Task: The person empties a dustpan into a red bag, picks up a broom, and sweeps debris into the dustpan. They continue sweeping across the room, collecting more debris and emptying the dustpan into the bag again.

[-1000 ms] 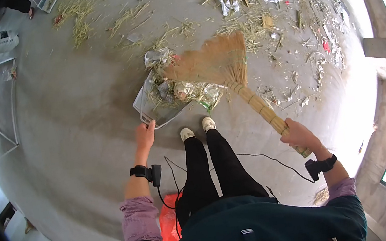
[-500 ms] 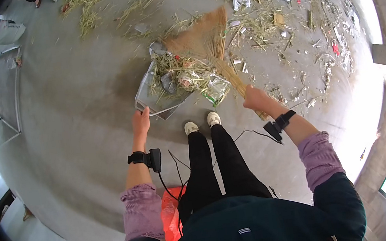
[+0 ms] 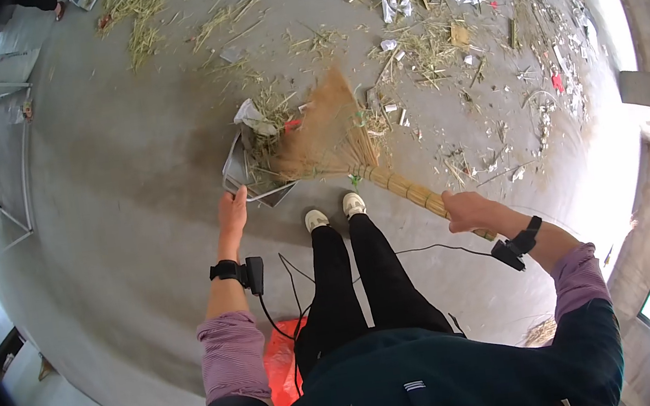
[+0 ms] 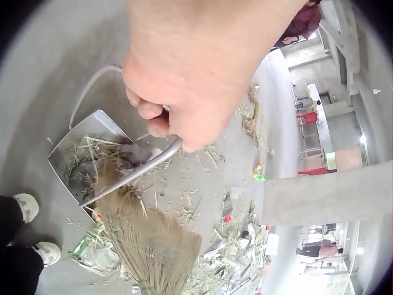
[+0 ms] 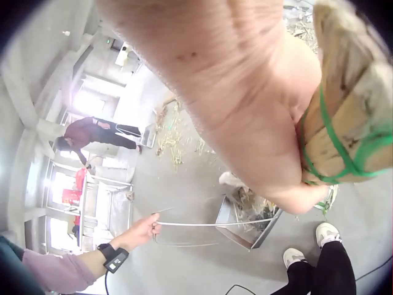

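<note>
near the centre of the head view, the broom (image 3: 361, 164) slants up-left from the right hand (image 3: 470, 210) curled round it, bristles at the dustpan (image 3: 235, 165) above the left hand (image 3: 232, 209), which grips its handle.

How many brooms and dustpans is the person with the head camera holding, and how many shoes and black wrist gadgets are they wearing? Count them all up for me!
Broom, in the right hand: 1
Dustpan, in the left hand: 1
Shoes: 2
Black wrist gadgets: 2
Total: 6
</note>
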Available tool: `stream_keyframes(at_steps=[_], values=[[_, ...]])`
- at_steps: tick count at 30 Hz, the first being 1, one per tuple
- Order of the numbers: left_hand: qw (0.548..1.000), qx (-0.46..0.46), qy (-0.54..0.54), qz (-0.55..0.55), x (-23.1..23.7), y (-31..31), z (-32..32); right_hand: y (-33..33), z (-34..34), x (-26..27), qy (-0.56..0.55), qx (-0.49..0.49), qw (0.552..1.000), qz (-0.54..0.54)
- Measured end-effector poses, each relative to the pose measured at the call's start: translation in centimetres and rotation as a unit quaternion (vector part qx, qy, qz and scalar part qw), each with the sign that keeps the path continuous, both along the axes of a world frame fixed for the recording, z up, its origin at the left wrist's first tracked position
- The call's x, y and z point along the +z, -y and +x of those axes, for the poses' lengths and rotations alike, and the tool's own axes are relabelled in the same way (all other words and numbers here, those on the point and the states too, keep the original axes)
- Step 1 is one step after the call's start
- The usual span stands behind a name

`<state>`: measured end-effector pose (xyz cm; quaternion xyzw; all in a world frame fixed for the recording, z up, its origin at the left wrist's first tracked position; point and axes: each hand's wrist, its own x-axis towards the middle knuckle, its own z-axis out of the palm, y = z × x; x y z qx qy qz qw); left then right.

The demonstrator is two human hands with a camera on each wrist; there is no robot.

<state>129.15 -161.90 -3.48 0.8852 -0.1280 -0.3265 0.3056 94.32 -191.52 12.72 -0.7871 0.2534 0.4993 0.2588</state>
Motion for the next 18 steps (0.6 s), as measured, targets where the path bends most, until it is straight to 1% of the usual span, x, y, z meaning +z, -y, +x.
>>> stream_keyframes(at_steps=[1,3,5,6,7,8,9,10,12,13,15,17,18], values=[[1.000,-0.014,-0.018,0.015,0.0,-0.2,0.1,0.2,-0.1,0.7,0.001,-0.003,1.000,0.000],[0.999,-0.029,-0.034,0.030,-0.3,-0.4,0.0,0.7,-0.3,1.9,0.028,-0.056,0.998,-0.023],[0.995,-0.072,0.035,0.051,-0.5,-0.5,-0.4,1.5,-1.3,3.2,0.040,-0.068,0.996,-0.032],[0.995,-0.072,0.033,0.053,-0.4,-0.5,-0.4,1.8,-1.9,4.1,0.049,-0.082,0.995,-0.043],[0.999,-0.043,0.016,0.026,-0.5,-0.6,-0.5,1.9,-2.2,5.2,0.046,-0.081,0.995,-0.041],[1.000,-0.013,-0.001,-0.002,-0.7,-0.5,-0.7,2.1,-2.4,6.5,0.033,-0.117,0.992,-0.041],[1.000,-0.011,-0.004,-0.004,-1.3,-0.7,-0.5,2.3,-2.7,7.3,0.021,-0.152,0.987,-0.042],[1.000,-0.020,-0.014,0.008,-2.1,-1.1,-0.1,2.4,-2.9,7.6,0.019,-0.151,0.987,-0.044],[0.999,-0.027,-0.026,0.018,-2.8,-1.5,-0.2,2.4,-3.4,8.1,0.039,-0.226,0.973,-0.032],[0.999,-0.034,-0.033,0.026,-2.3,-1.3,-0.2,2.4,-3.6,7.2,0.039,-0.225,0.973,-0.034],[0.998,-0.041,-0.037,0.035,-1.3,-1.0,0.1,2.2,-3.7,3.4,0.076,-0.282,0.956,-0.026],[0.998,-0.034,-0.037,0.028,-0.5,-0.7,-0.2,1.1,-1.3,0.4,0.102,-0.304,0.947,-0.023],[0.998,-0.035,-0.036,0.030,0.1,-0.3,-0.3,0.3,0.3,-1.0,0.094,-0.318,0.943,-0.006]])
